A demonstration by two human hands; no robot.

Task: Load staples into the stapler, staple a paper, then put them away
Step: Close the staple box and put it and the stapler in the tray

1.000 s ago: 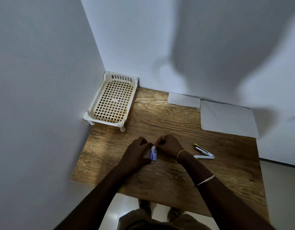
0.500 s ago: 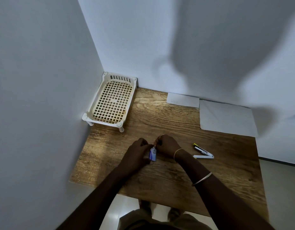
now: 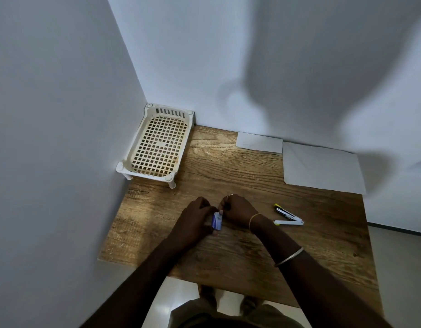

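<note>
Holding one staple box [image 3: 217,220], two hands [image 3: 194,220], one open stapler [image 3: 289,218], two papers [image 3: 322,168]

One wooden bench [image 3: 240,252] here, and on it, counting round: one cream lattice tray [image 3: 158,144] in the far left corner, two sheets of white paper along the far edge, a small sheet [image 3: 259,142] and a larger sheet [image 3: 323,171] toward the far right corner. One stapler [image 3: 288,217], swung open, near the right side. One little blue-and-white staple box [image 3: 217,221] toward the near edge. Two hands over it, the left hand [image 3: 195,221] and the right hand [image 3: 237,211]. Two bangles on the right arm, a thin gold bangle [image 3: 253,220] and a silver bangle [image 3: 290,256].
</note>
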